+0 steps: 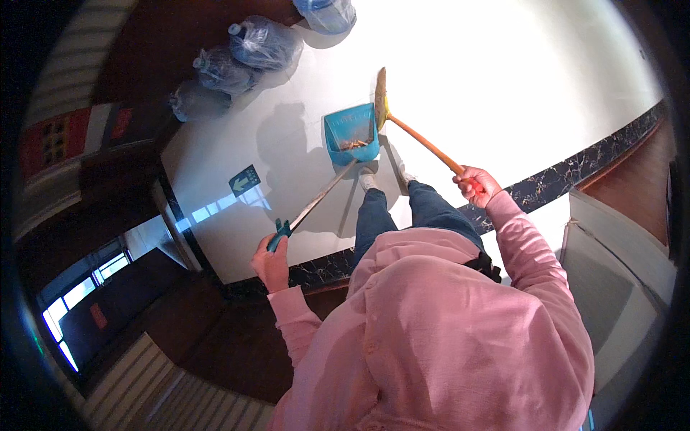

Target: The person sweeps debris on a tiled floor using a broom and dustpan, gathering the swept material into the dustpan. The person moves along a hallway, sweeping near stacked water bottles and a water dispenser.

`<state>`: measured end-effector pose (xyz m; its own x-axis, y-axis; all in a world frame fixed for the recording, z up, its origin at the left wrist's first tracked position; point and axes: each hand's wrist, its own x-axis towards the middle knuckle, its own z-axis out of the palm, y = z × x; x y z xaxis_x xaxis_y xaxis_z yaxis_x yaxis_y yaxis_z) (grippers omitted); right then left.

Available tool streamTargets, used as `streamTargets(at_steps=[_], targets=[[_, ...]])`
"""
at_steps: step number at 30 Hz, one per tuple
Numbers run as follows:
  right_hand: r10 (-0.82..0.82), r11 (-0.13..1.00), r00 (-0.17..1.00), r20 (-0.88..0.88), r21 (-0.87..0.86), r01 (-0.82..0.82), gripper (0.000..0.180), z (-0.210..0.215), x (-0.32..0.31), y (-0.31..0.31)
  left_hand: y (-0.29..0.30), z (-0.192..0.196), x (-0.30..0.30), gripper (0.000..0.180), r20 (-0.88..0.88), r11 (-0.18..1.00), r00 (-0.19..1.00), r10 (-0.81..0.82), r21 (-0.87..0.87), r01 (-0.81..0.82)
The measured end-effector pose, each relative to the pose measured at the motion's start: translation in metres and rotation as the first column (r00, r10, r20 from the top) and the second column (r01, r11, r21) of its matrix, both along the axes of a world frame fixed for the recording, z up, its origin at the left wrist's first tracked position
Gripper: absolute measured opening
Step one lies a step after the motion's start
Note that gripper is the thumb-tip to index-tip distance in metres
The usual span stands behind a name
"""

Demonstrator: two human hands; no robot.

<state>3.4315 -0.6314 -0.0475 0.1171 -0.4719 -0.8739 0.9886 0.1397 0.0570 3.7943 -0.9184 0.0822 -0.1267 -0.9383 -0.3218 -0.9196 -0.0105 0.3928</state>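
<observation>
While left hand (272, 260) grips dustpan (351, 133), right hand (476, 184) angles broom (382, 99).

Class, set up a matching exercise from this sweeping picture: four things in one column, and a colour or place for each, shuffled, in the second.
Things:
1. dustpan
2. broom
3. water bottles
4. sweatshirt

Descriptions:
A. pink
B. orange stick, gripped by the right hand
C. blue, debris inside, long handle gripped by the left hand
D. wrapped in clear plastic, at the floor's far edge

Pairs: 1-C, 2-B, 3-D, 4-A
</observation>
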Motion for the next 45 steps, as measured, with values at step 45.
streamTargets(at_steps=[45], targets=[[-0.176,0.962,0.983,-0.046,0.202,0.182,0.037,-0.078,-0.132,-0.205,-0.095,-0.030,-0.089,0.022,0.221,0.932,0.905,-0.363,0.075,0.355]])
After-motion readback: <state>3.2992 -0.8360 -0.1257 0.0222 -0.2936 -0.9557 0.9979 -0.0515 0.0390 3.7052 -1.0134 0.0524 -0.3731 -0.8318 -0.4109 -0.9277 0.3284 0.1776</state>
